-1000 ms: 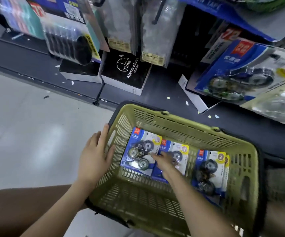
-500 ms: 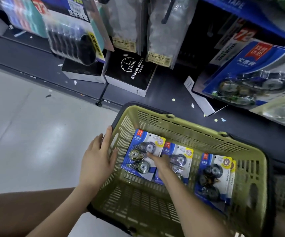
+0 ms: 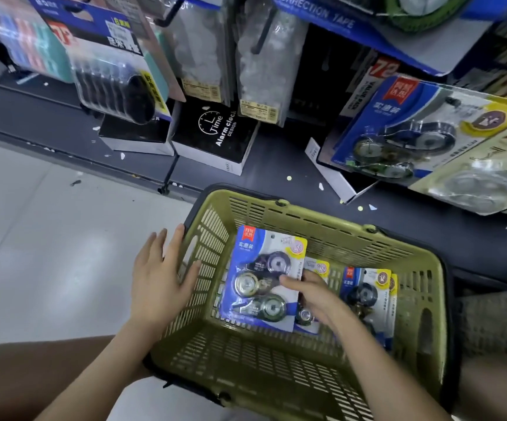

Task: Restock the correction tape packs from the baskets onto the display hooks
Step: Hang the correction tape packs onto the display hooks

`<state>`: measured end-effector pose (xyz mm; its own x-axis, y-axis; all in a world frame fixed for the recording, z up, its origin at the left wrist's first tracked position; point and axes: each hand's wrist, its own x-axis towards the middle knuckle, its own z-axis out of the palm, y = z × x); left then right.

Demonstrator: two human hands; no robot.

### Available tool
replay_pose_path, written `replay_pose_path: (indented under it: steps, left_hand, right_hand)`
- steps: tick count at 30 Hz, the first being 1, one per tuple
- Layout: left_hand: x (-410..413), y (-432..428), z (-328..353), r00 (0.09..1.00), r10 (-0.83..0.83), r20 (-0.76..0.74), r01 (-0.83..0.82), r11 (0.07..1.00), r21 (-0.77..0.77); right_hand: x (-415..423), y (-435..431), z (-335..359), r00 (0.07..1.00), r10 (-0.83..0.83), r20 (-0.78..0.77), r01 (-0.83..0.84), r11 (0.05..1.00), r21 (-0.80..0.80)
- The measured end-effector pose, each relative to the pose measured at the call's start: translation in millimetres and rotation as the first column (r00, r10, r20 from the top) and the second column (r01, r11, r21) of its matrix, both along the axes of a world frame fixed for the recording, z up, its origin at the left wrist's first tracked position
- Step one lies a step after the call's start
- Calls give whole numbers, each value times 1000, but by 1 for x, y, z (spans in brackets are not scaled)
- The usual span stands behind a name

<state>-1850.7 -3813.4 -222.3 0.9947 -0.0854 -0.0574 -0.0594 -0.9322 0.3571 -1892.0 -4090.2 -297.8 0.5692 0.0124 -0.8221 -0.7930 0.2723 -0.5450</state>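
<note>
Head view: right hand (image 3: pixel 313 294) reaches down into the green basket (image 3: pixel 322 226), thumb on the front and fingers behind the right edge of a correction tape pack (image 3: pixel 265 276), pinching it, pack tilted up off the basket floor near the left wall. Left hand (image 3: pixel 161 278) spread flat, fingers open, pressed on the basket's left rim. More packs (image 3: pixel 370 291) lie at the basket's right side. Hanging pack (image 3: pixel 413 129) on display upper right.

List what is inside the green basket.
The green basket holds blue correction tape packs: one gripped by the right hand, another mostly hidden beneath both, and a stack at the right. The number of packs in the stack cannot be seen.
</note>
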Motion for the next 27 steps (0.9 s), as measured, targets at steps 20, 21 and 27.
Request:
replay_pose_path:
  steps: [20, 21, 27]
  left_hand:
    - [1, -42, 47, 862, 265, -433, -489, 663, -567]
    - [2, -42, 46, 863, 266, -429, -487, 664, -568]
    - [5, -37, 41, 855, 251, -453, -495, 655, -571]
  right_hand:
    - [-23, -23, -43, 924, -359, -132, 265, 850, -455]
    - [-26, -23, -48, 932, -319, -173, 207, 858, -470]
    - [-24, -13, -68, 934, -150, -323, -101, 758, -644]
